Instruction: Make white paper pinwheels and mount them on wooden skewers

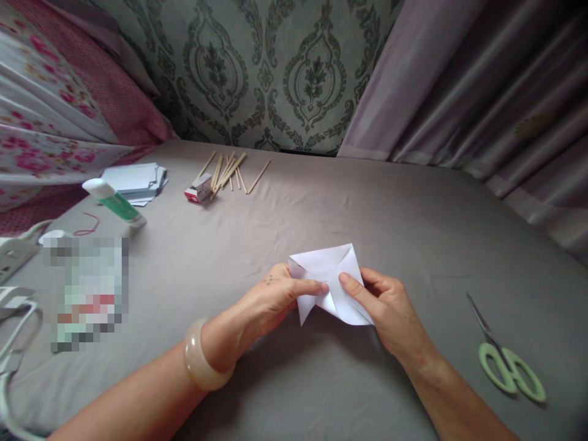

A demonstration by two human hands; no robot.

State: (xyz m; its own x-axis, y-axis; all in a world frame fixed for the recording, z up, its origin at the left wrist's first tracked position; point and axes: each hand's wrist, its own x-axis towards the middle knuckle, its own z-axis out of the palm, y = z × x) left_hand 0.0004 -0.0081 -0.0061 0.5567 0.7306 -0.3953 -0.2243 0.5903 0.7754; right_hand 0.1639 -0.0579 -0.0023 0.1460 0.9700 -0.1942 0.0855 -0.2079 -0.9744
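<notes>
A folded sheet of white paper (328, 263) is held up in front of me, with creased flaps meeting near its middle and one pointed corner hanging at the lower left. My left hand (280, 294) grips its left side, thumb laid across the front toward the centre. On the right side, my right hand (390, 306) pinches the paper, thumb in front and fingers behind. The fingers of both hands are partly hidden by the paper. A pale bangle (202, 358) circles my left wrist.
Green-handled scissors (509, 367) lie at the right on the grey cloth (395, 214). Farther back are several wooden sticks (229, 171), a small red-and-white box (199, 188), a paper stack (133, 180), a glue stick (114, 202) and red string (89, 225). A power strip (16, 260) sits at left.
</notes>
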